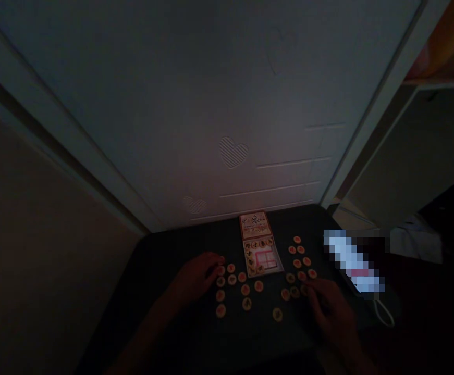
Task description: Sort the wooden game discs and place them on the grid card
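With my left grip (203, 272) and right grip (331, 306) part-curled at round, pale, wooden-looking discs (246, 303) flanking an open red-and-cream box (255, 226) on the dark tabletop (195, 338), I cannot tell whether either pinches one; they should be light, stiff, best held by the rims.

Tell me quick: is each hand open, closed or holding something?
Left hand: at a disc; grip cannot be told.
Right hand: at another disc; grip cannot be told.
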`<state>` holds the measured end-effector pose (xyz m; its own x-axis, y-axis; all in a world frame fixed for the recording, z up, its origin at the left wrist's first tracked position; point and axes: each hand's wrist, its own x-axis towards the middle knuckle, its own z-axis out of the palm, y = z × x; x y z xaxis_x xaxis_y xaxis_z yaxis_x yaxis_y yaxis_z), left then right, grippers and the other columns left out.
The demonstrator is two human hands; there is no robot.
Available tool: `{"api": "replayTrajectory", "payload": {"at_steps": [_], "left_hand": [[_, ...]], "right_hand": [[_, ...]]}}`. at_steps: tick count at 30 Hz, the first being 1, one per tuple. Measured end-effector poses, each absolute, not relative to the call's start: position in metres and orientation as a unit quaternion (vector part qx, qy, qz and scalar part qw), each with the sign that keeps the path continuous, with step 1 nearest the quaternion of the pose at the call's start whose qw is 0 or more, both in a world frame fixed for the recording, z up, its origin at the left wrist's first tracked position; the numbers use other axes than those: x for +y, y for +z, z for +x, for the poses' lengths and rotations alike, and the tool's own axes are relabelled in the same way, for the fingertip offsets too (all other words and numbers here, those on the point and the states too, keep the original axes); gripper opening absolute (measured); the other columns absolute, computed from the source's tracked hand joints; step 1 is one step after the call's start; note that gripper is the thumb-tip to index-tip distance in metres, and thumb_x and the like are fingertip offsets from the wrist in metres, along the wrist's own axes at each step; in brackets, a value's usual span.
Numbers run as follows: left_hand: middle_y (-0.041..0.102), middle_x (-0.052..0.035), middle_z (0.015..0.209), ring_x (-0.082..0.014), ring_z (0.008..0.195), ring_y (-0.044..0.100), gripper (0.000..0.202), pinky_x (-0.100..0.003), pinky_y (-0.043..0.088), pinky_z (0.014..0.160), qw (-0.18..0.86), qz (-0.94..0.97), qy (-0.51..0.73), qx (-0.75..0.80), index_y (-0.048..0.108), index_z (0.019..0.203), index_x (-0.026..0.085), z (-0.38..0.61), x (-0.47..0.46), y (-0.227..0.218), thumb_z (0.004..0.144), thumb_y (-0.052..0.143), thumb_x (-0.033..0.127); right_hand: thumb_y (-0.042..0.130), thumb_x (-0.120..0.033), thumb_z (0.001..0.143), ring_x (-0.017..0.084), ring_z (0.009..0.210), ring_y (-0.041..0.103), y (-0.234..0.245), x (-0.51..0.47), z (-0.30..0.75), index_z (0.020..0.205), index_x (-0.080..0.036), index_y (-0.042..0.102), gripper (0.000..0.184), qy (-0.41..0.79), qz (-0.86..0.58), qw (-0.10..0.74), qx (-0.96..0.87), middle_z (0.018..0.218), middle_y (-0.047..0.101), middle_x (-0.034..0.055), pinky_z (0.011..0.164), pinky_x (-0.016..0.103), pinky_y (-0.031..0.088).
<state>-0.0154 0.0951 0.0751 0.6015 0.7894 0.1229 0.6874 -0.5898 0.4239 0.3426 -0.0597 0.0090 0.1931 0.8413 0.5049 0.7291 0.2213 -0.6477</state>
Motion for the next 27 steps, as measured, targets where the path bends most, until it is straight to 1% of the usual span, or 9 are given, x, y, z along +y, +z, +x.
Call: {"api": "replayTrajectory", "payload": {"at_steps": [3, 6, 10, 12, 14, 19, 23, 27], "left_hand": [[0.071, -0.0042, 0.118, -0.019, 0.108, 0.066, 0.024, -0.035, 0.053, 0.095, 0.159, 0.883, 0.141, 0.418, 0.066, 0.115, 0.025, -0.009, 0.087, 0.078, 0.098, 0.05, 0.029], [0.071, -0.0042, 0.117, -0.0197, 0.108, 0.066, 0.023, -0.036, 0.053, 0.096, 0.163, 0.895, 0.133, 0.393, 0.067, 0.112, 0.025, 0.007, 0.075, 0.085, 0.097, 0.05, 0.027], [0.072, -0.002, 0.108, -0.018, 0.101, 0.066, 0.021, -0.038, 0.05, 0.098, 0.193, 0.905, 0.137, 0.352, 0.067, 0.109, 0.026, 0.032, 0.065, 0.094, 0.098, 0.049, 0.025], [0.072, -0.0023, 0.109, -0.0185, 0.1, 0.066, 0.02, -0.037, 0.051, 0.095, 0.204, 0.905, 0.137, 0.347, 0.067, 0.108, 0.026, 0.041, 0.063, 0.094, 0.097, 0.05, 0.024], [0.071, -0.003, 0.112, -0.0193, 0.103, 0.065, 0.02, -0.036, 0.052, 0.092, 0.218, 0.901, 0.137, 0.348, 0.067, 0.11, 0.026, 0.047, 0.061, 0.092, 0.096, 0.053, 0.023], [0.07, -0.0021, 0.116, -0.02, 0.108, 0.064, 0.022, -0.036, 0.051, 0.094, 0.248, 0.886, 0.145, 0.365, 0.067, 0.114, 0.028, 0.052, 0.053, 0.087, 0.095, 0.056, 0.025], [0.072, -0.0004, 0.114, -0.0196, 0.107, 0.065, 0.021, -0.037, 0.049, 0.097, 0.268, 0.873, 0.149, 0.38, 0.068, 0.113, 0.03, 0.05, 0.045, 0.09, 0.096, 0.056, 0.027], [0.073, -0.0004, 0.113, -0.0207, 0.11, 0.065, 0.022, -0.039, 0.048, 0.1, 0.29, 0.859, 0.148, 0.396, 0.068, 0.114, 0.03, 0.044, 0.044, 0.091, 0.096, 0.056, 0.031]], "right_hand": [[0.056, -0.031, 0.097, 0.026, 0.098, 0.065, 0.002, -0.066, 0.353, 0.111, -0.025, 0.067, 0.018, 0.047, -0.647, 0.468, -0.6, 0.104, 0.07, 0.0092, 0.085, 0.043, 0.054], [0.056, -0.031, 0.097, 0.026, 0.099, 0.065, -0.001, -0.067, 0.359, 0.111, -0.025, 0.067, 0.019, 0.041, -0.651, 0.462, -0.601, 0.105, 0.069, 0.0089, 0.086, 0.043, 0.053], [0.056, -0.031, 0.097, 0.026, 0.1, 0.064, 0.004, -0.06, 0.353, 0.116, -0.025, 0.065, 0.022, 0.041, -0.639, 0.443, -0.628, 0.106, 0.07, 0.0085, 0.087, 0.043, 0.053], [0.056, -0.03, 0.097, 0.026, 0.099, 0.064, 0.009, -0.053, 0.348, 0.116, -0.025, 0.065, 0.022, 0.046, -0.63, 0.414, -0.655, 0.105, 0.071, 0.0081, 0.087, 0.043, 0.052], [0.057, -0.028, 0.096, 0.026, 0.098, 0.064, 0.015, -0.043, 0.343, 0.111, -0.025, 0.066, 0.018, 0.053, -0.62, 0.369, -0.69, 0.103, 0.072, 0.0072, 0.088, 0.043, 0.049], [0.059, -0.023, 0.095, 0.025, 0.095, 0.063, 0.029, -0.021, 0.334, 0.097, -0.025, 0.07, 0.011, 0.063, -0.622, 0.266, -0.734, 0.097, 0.072, 0.0048, 0.085, 0.039, 0.045], [0.06, -0.021, 0.094, 0.024, 0.094, 0.063, 0.035, -0.016, 0.33, 0.089, -0.025, 0.071, 0.012, 0.054, -0.634, 0.226, -0.737, 0.096, 0.072, 0.0052, 0.085, 0.037, 0.043], [0.061, -0.019, 0.092, 0.023, 0.093, 0.063, 0.038, -0.014, 0.327, 0.087, -0.024, 0.071, 0.012, 0.067, -0.645, 0.217, -0.73, 0.094, 0.072, 0.0047, 0.083, 0.035, 0.042]]}}
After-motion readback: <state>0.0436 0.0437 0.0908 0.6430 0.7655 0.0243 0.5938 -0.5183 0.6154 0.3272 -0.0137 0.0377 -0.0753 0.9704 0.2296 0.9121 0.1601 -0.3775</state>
